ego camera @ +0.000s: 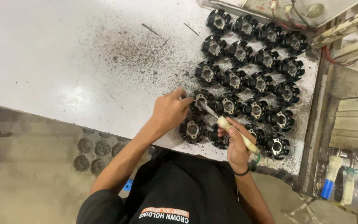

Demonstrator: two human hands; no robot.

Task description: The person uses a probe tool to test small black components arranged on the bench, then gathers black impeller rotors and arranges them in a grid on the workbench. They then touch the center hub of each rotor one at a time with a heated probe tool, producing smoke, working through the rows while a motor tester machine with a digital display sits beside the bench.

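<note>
The left hand (170, 111) rests on the white table (63, 62), fingers curled down against the edge of one black part (201, 101), steadying it. That part sits at the left end of the fourth row of a grid of like parts, each a round black casting with lobes around the rim and a pale metal hub in the middle.

The right hand (235, 143) is closed around the cream handle of a tool (228, 126). Its thin metal shaft runs toward ten o'clock from the fist, and the tip meets the hub of the held part. A dark band circles the right wrist.

The grid (253, 79) spreads from the hands toward one o'clock, rows of four laid slantwise, up to the table's far corner. Two more of the parts lie at the near edge, between the two forearms, and another lies at three o'clock from the right hand.

Dark grit (133, 45) speckles the table at eleven o'clock from the left hand, thickest in one patch, with a few thin slivers among it. At the far edge, toward one o'clock, stands a pale box (295, 10) with red wires. Off the table at four o'clock hang some tools with blue and white handles (332, 178).
</note>
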